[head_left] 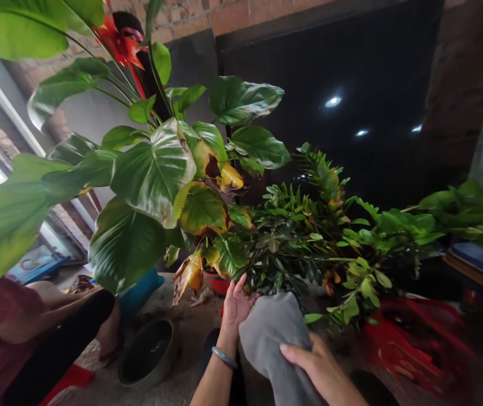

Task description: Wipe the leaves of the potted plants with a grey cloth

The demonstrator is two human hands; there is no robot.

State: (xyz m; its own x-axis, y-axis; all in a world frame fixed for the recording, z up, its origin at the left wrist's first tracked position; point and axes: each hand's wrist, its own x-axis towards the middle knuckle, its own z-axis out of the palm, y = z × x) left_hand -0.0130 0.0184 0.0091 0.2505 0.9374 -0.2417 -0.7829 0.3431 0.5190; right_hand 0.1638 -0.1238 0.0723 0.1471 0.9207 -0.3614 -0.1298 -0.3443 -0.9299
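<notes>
Grey cloth (273,335): held off the floor (194,355), btwn both hands, in front of the wearer. Long axis runs fore-aft, far end canted slightly L; near end drops out of frame at bottom.

R hand (315,358): pinching cloth at its R edge, thumb on top; other fingers mostly hidden beneath, so full grip n/v.

L hand (237,307): empty, palm up, fingers loosely spread, w/ bangle (224,357) at wrist. Sits just beside cloth's far L edge; contact btwn the two can't be confirmed.

Key relation: dark-green foliage (273,256) lies directly beyond cloth's far end and L fingertips. L hand is nearer to leaves than R; cloth's far edge comes approx. level w/ L palm. Fingertip-to-leaf contact unclear.

Adj. items: red pot (218,283), rim just beyond L hand, to its L, under large-leaf plant (152,169), some leaves yellowed, browned at edges. Dark basin (147,352) on floor, L of L forearm. Floor corners n/v. Co-worker's sleeve (2,307) at far L, well apart.
</notes>
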